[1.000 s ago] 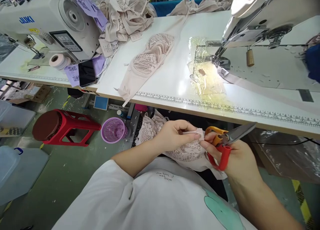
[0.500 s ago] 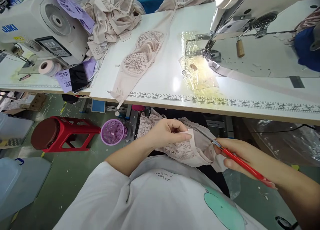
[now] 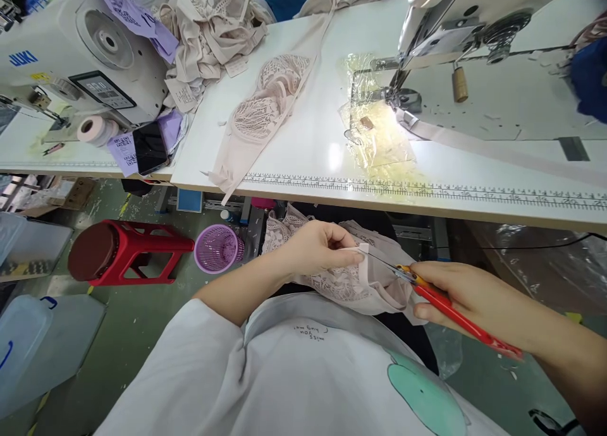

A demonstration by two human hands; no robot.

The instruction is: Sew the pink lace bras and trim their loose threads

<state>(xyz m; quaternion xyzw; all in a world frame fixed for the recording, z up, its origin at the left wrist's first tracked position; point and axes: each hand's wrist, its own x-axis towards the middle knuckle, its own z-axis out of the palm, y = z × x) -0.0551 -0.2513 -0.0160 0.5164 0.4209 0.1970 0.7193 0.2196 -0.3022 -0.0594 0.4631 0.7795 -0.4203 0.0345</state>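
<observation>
On my lap lies a pale pink lace bra [image 3: 336, 287]. My left hand [image 3: 327, 248] pinches its edge between thumb and fingers, close to a whitish band end. My right hand [image 3: 439, 290] is closed around scissors [image 3: 448, 308] with red handles. Their blades point left and reach the edge of the fabric beside my left fingertips. Whether the blades are touching the cloth I cannot tell. Another lace bra [image 3: 258, 117] is spread on the table [image 3: 303, 164] in front of me.
A sewing machine [image 3: 427, 50] stands at the right, a second sewing machine [image 3: 90, 57] at the left. Bras are heaped in a pile [image 3: 213, 31] at the back. A phone [image 3: 150, 146] lies near the left machine. Below are a purple basket [image 3: 215, 249] and a red stool [image 3: 137, 253].
My right hand has moved slightly left with the scissors, bringing the blade tips closer to my left fingertips. My left hand keeps its pinch on the bra.
</observation>
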